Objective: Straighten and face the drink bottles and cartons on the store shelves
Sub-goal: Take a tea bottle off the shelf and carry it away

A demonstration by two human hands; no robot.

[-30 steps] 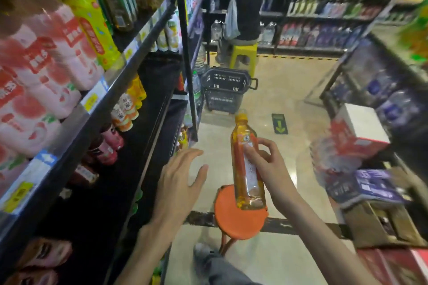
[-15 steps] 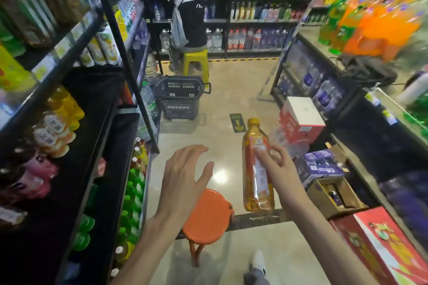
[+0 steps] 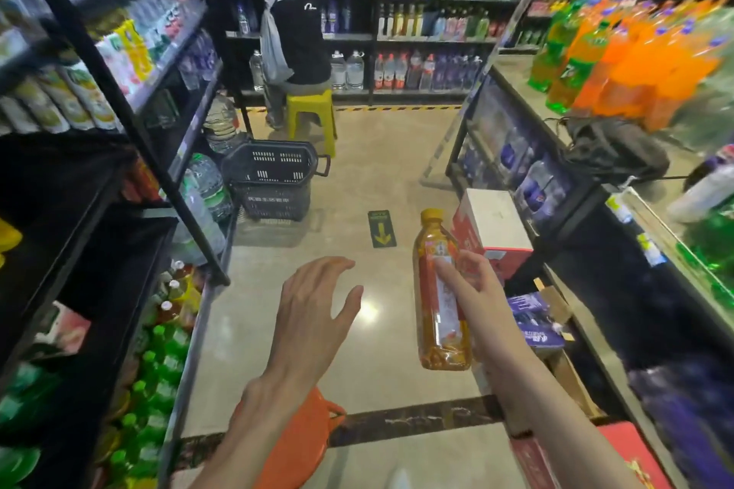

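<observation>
your right hand (image 3: pixel 474 296) has its fingers wrapped around an amber drink bottle (image 3: pixel 439 290), held upright in mid-aisle, well apart from any shelf. your left hand (image 3: pixel 313 310) hovers empty beside it, fingers spread and relaxed. you look to be between picking and placing: the bottle is off the shelf and needs a home. next, likely turn to the left shelves (image 3: pixel 198 333), find the matching amber row low down, and set it in label forward.

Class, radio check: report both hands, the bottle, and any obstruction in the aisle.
Left hand open, empty. Right hand gripping amber bottle, upright, mid-aisle, off the shelves. Orange stool below; black basket ahead.
</observation>
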